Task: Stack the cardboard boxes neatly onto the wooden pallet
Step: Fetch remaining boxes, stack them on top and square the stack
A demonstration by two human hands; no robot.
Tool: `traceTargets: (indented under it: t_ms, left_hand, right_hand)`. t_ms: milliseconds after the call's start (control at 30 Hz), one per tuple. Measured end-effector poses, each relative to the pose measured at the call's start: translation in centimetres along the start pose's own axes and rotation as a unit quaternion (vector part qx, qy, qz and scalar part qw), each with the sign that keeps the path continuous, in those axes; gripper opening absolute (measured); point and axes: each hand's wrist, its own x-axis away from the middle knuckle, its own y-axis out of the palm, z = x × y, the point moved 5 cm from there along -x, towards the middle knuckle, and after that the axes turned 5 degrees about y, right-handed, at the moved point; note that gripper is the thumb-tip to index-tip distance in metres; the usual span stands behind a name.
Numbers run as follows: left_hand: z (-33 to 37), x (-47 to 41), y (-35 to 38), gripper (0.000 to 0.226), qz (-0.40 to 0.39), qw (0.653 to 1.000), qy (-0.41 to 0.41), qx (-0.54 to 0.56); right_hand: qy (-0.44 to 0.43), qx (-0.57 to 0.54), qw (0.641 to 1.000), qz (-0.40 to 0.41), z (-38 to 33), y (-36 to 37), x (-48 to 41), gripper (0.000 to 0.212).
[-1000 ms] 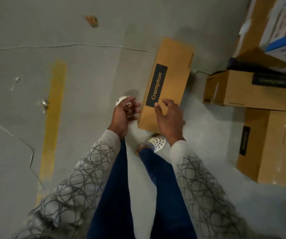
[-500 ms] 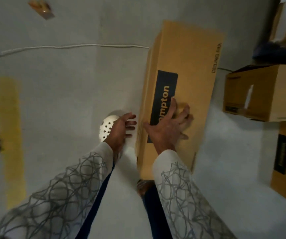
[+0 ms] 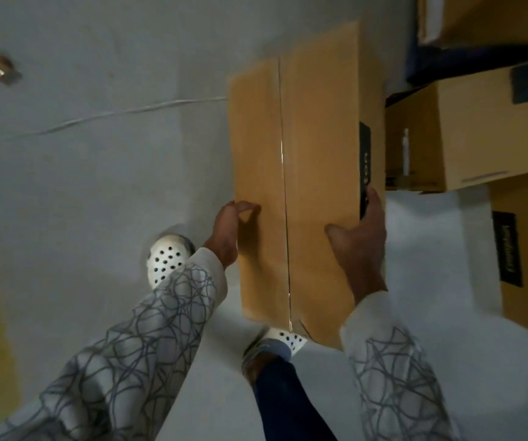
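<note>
Partly hidden, the fingers of the right hand (image 3: pixel 363 240) wrap round the side of the long brown cardboard box (image 3: pixel 316 148), over a dark label seen edge-on and unreadable; only the thumb lies on the taped face. That grip holds the box's right edge. The left hand (image 3: pixel 229 237) grips the left edge, fingertips (image 3: pixel 248 205) curled onto the same face. The box runs lengthwise between both hands above the grey concrete floor (image 3: pixel 97 186); its near end is behind the right sleeve. Stacked brown cardboard boxes (image 3: pixel 485 132) stand just right, cut off.
</note>
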Motion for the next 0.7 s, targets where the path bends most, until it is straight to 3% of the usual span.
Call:
traceTargets:
  t_ms: [67,167,267,367,500,600,700]
  left_hand:
    - [0.8,1.4,-1.1,0.048,0.066,0.998,0.025,0.006]
    - [4.5,5.2,-3.0,0.048,0.151,0.977,0.149,-0.019]
    - [11.7,12.1,-3.6,0.037,0.185,0.942,0.272,-0.070]
    - [19.4,21.3,-1.9,0.040,0.177,0.893,0.368,-0.191]
    - [27.4,35.3,0.4,0.041,0.138,0.821,0.469,-0.295]
    - [30.3,46.5,2.6,0.037,0.103,0.769,0.529,-0.344]
    - [30.0,56.2,5.7,0.041,0.047,0.700,0.586,-0.406]
  right_hand:
    - [0.023,-0.037,0.999,-0.030,-0.2,-0.3,0.3,0.104]
    - [0.059,-0.129,0.989,-0.029,-1.1,-2.4,2.2,0.099]
    - [0.113,-0.281,0.952,-0.050,-2.4,-5.1,6.8,0.066]
    - [0.190,-0.408,0.885,-0.117,-4.2,-9.0,14.5,0.047]
    - [0.235,-0.509,0.808,-0.177,-7.4,-15.7,25.6,0.059]
    - [0.235,-0.566,0.773,-0.164,-9.4,-20.7,34.0,0.052]
    - [0.251,-0.606,0.746,-0.118,-10.0,-24.2,41.7,0.071]
